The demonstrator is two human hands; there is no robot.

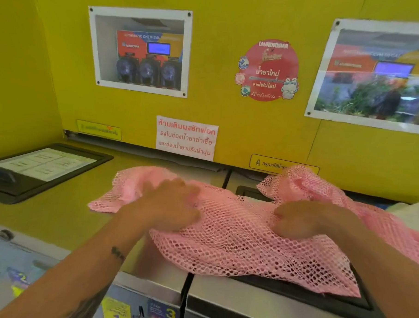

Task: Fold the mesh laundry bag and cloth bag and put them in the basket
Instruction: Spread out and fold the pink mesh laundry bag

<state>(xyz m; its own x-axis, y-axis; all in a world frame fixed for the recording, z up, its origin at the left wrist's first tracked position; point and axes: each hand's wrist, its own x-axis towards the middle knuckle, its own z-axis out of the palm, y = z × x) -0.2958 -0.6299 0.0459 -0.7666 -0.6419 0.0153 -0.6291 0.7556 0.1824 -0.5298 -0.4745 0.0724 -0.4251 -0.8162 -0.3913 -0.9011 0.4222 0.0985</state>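
- Two hands work a pink mesh bag (238,234) spread across the washer tops (57,214): left hand (168,205) pressing flat, fingers open; right hand (297,220) curled, bunching mesh.
- Folding looks barely begun; a pale cloth (410,211), possibly the cloth bag, waits at right; no basket in view.

- Yellow machine top (64,210) is carrying the load, a black-framed lid (42,168) sitting at its left.
- Pink mesh laundry bag (243,242) is sprawling across it, rumpled, overhanging the front edge.
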